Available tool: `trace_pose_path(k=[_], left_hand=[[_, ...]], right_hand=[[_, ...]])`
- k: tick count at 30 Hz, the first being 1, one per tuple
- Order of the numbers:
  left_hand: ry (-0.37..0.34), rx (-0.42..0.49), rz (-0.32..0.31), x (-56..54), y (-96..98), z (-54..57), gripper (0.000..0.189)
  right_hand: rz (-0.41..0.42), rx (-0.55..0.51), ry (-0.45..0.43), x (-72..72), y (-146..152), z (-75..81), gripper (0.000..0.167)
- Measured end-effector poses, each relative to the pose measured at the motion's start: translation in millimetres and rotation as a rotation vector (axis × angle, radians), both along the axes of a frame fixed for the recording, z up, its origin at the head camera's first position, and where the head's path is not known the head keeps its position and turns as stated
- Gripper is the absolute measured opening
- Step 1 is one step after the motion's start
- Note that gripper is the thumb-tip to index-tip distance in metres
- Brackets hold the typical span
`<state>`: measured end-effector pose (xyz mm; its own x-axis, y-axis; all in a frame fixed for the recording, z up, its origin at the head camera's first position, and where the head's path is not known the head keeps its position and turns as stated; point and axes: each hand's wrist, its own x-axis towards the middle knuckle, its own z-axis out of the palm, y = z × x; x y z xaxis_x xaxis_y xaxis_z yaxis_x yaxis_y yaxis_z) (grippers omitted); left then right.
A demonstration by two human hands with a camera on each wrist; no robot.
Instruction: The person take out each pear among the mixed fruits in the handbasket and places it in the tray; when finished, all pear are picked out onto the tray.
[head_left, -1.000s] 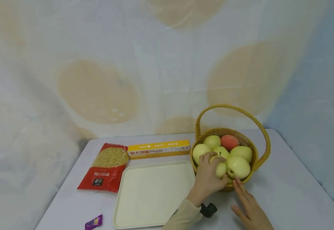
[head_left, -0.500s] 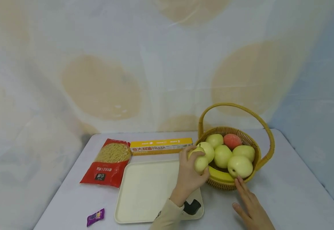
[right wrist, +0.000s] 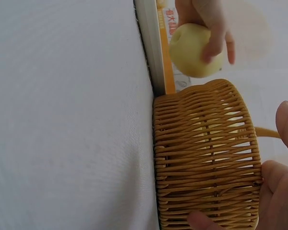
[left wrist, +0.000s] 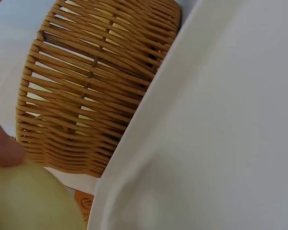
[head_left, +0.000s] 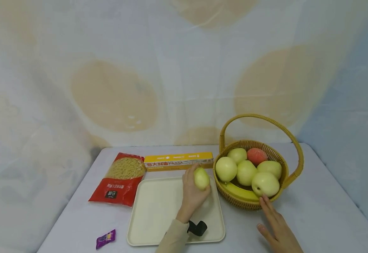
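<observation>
My left hand (head_left: 194,191) grips a pale yellow-green pear (head_left: 201,178) above the right part of a cream tray (head_left: 158,211). Thumb and fingers curl round the fruit; in the left wrist view only part of the pear (left wrist: 29,201) and one fingertip show. To the right stands a wicker basket (head_left: 240,202) with a tall handle. Inside lie several yellow-green fruits (head_left: 226,169), a red fruit (head_left: 257,156) and a banana (head_left: 239,191). My right hand (head_left: 277,225) has its fingers fairly straight, their tips touching the basket's front rim.
A yellow pasta box (head_left: 179,162) lies behind the tray. Left of it is a red bag of pasta (head_left: 117,181). A small purple wrapped packet (head_left: 105,239) lies near the front left. The basket's handle (head_left: 261,117) arches above the fruit.
My left hand has lifted the pear out of the basket and carried it left over the tray, uncovering the banana. My right hand stays at the basket's front.
</observation>
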<state>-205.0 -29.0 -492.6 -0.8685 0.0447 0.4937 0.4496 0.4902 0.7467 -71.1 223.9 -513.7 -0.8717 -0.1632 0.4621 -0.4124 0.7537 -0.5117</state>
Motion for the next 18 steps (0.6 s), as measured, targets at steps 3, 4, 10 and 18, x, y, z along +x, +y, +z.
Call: trace_pose_path(k=[3,4,10,18], left_hand=[[-0.091,0.005,-0.049,-4.0,2.3,-4.9,0.091],[-0.112,0.000,-0.058,-4.8,3.5,-6.0,0.093],[-0.107,-0.014,-0.049,-6.6,10.0,-8.0,0.091],[-0.064,0.036,-0.057,-9.1,14.6,-6.1,0.080]], right_hand=[[0.000,-0.008,0.001,-0.1,0,-1.2,0.079],[0.001,-0.009,0.006,-0.2,0,-1.7,0.079],[0.012,-0.005,0.035,-0.6,1,-3.7,0.081],[0.014,0.008,0.034,-0.9,2,0.5,0.080]])
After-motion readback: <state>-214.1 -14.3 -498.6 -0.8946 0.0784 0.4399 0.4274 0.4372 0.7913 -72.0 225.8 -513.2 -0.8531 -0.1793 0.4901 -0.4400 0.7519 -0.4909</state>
